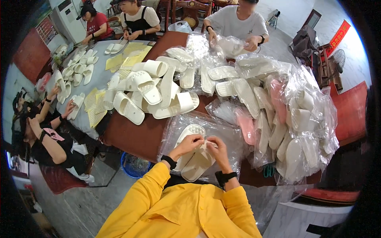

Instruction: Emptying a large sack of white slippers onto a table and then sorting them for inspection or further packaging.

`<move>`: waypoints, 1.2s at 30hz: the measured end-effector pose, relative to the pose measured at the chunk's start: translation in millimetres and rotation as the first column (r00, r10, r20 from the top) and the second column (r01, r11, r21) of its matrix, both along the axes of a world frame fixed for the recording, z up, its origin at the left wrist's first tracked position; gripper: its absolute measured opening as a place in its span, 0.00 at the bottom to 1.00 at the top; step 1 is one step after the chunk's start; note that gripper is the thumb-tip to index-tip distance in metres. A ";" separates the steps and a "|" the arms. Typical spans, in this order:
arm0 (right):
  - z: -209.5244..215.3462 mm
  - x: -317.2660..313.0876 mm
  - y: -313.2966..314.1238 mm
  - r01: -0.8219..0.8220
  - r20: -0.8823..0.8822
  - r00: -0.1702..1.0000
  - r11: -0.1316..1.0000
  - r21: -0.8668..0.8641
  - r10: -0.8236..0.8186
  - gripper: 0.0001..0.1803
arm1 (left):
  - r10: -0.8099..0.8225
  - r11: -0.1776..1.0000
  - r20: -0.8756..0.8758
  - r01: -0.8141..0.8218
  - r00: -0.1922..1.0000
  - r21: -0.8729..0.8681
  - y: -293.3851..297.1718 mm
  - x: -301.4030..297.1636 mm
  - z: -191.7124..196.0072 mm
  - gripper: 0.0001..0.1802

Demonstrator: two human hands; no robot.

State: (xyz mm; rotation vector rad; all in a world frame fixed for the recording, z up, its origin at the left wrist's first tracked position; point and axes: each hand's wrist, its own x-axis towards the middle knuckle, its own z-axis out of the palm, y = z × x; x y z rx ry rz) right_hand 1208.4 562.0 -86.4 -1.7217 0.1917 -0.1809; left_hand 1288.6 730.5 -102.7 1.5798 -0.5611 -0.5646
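In front of me a pair of cream slippers point(197, 165) lies on a stack of clear plastic bags point(174, 127) at the table's near edge. My left hand point(188, 144) reaches over the slippers, thumb and fingers pinched together near the straps. Close beside it, my right hand point(218, 150) is also pinched, its fingertips almost touching the left ones. Whatever small thing sits between the fingertips is too small to make out. Both hands hide much of the straps.
Loose white slippers point(147, 89) are heaped ahead on the left, beside yellow paper sheets point(95, 105). Bagged slippers point(262, 99), some pink, pile up to the right. A blue basket point(135, 164) stands on the floor. Across the table a person point(238, 22) handles bags; others work at left.
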 end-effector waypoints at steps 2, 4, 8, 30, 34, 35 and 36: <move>2.9 -6.2 -12.5 0.108 -0.033 0.994 0.994 0.019 -0.107 0.09 | 0.031 0.999 -0.032 -0.031 0.999 -0.012 4.6 0.9 -1.4 0.09; -3.5 -20.7 -37.0 0.257 -0.126 0.959 0.966 0.024 -0.253 0.12 | 0.058 0.998 -0.066 -0.060 0.996 -0.028 3.1 -0.4 1.3 0.09; -43.7 -56.4 -78.3 0.282 -0.291 0.924 0.956 0.086 -0.246 0.18 | 0.158 0.987 -0.027 -0.159 0.987 -0.029 0.0 -9.1 36.1 0.08; -39.8 -60.3 -73.5 0.275 -0.326 0.914 0.959 0.062 -0.242 0.22 | 0.163 0.881 0.586 -0.384 0.794 0.275 78.4 -22.2 63.2 0.16; -6.7 -64.3 -74.7 0.243 -0.384 0.909 0.956 0.164 -0.165 0.21 | -0.258 0.831 0.568 -0.120 0.782 0.543 49.5 -65.7 8.1 0.29; 12.0 -66.3 -70.3 0.229 -0.428 0.894 0.957 0.178 -0.134 0.20 | -0.379 0.746 0.585 -0.138 0.717 0.652 48.8 -69.7 -0.1 0.33; 28.1 -77.0 -73.0 0.177 -0.422 0.897 0.982 0.066 -0.133 0.19 | -0.412 0.730 0.539 -0.088 0.735 0.678 48.8 -65.7 -4.8 0.37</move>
